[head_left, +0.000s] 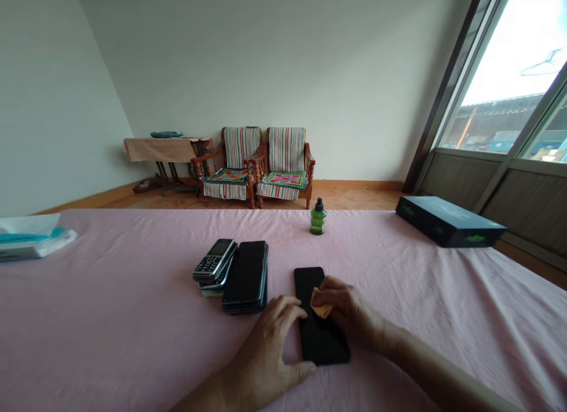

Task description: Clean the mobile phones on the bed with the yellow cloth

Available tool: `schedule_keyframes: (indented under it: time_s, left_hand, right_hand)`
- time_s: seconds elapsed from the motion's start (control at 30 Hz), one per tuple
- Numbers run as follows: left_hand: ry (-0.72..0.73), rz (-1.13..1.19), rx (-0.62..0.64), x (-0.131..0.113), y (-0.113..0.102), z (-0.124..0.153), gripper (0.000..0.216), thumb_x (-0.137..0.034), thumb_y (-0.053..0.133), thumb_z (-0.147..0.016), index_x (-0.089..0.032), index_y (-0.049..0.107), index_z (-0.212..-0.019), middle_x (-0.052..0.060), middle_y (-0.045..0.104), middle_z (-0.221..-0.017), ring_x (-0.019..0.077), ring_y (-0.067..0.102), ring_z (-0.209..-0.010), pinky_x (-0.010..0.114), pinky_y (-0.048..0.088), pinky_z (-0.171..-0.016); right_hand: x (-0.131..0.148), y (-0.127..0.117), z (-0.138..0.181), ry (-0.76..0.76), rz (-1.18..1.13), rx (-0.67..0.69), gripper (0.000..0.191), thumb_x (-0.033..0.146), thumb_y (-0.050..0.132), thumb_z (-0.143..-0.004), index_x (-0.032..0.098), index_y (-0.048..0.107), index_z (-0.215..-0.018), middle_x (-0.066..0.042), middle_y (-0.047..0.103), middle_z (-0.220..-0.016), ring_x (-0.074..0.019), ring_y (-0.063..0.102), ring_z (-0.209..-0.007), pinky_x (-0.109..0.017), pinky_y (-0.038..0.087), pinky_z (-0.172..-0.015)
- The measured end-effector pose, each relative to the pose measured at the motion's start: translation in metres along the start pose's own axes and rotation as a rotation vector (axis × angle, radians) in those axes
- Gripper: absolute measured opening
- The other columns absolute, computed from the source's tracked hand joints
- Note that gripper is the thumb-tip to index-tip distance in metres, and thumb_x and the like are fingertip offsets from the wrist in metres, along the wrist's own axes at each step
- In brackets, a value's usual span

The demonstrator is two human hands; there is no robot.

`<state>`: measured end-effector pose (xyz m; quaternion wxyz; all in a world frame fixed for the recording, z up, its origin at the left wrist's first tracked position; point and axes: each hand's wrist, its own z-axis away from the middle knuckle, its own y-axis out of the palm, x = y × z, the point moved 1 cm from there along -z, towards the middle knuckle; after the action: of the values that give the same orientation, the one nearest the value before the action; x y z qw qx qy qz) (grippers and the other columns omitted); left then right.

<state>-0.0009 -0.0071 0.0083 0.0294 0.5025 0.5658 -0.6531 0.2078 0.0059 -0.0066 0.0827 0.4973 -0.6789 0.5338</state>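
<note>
A black smartphone (316, 341) lies flat on the pink cloth in front of me, dark face up. My left hand (272, 344) steadies it, fingertips at its left edge and thumb at its lower edge. My right hand (348, 308) is closed around a small yellow-orange cloth (319, 305) and presses it on the phone's upper right part. Part of the phone's right side is hidden under that hand. To the left are a stack of smartphones (245, 276) and, beside it, a stack of keypad phones (215, 261).
A green spray bottle (318, 220) stands upright near the far edge of the pink-covered table (110, 317). At the far right sits a flat black box (447, 220); a tissue pack (35, 240) lies at the left. Beyond are two wooden chairs (286, 152) and a small table (162, 149).
</note>
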Motion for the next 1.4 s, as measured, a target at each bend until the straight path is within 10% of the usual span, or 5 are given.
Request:
schedule_keyframes:
  time_s: [0.37,0.83,1.2,1.4]
  left_hand:
    - [-0.023,0.069,-0.028,0.000,0.002,-0.001,0.063,-0.011,0.076,-0.058,-0.022,0.050,-0.115,0.007,0.050,-0.121,0.0256,0.047,-0.116,0.040,0.038,-0.103]
    - [-0.069,0.018,0.009,0.001,0.001,0.000,0.061,-0.017,0.080,-0.059,-0.017,0.056,-0.114,0.009,0.049,-0.125,0.0274,0.044,-0.120,0.041,0.034,-0.106]
    - [-0.098,0.039,-0.096,-0.006,0.002,0.001,0.054,-0.009,0.079,-0.054,-0.020,0.052,-0.100,0.005,0.054,-0.107,0.0262,0.051,-0.104,0.042,0.043,-0.095]
    - [-0.084,0.098,-0.144,-0.001,0.005,0.002,0.083,-0.007,0.077,-0.056,-0.026,0.038,-0.126,0.007,0.048,-0.123,0.0272,0.046,-0.116,0.046,0.037,-0.103]
  right_hand:
    - [0.037,0.004,0.034,0.059,-0.052,0.128,0.022,0.002,0.053,-0.082,0.019,0.066,-0.080,-0.002,0.057,-0.088,-0.0109,0.056,-0.076,-0.020,0.043,-0.065]
    - [-0.043,0.016,-0.073,0.062,0.119,-0.205,0.023,-0.002,0.052,-0.077,0.016,0.067,-0.073,-0.001,0.053,-0.073,-0.0126,0.054,-0.068,-0.024,0.041,-0.066]
    - [-0.010,0.023,-0.043,-0.063,0.043,-0.016,0.032,-0.008,0.048,-0.072,0.018,0.065,-0.078,-0.001,0.053,-0.080,-0.0125,0.054,-0.074,-0.022,0.043,-0.069]
    - [0.012,0.024,-0.016,-0.039,-0.020,0.032,0.032,-0.007,0.048,-0.073,0.018,0.065,-0.081,-0.001,0.053,-0.085,-0.0128,0.054,-0.078,-0.022,0.043,-0.071]
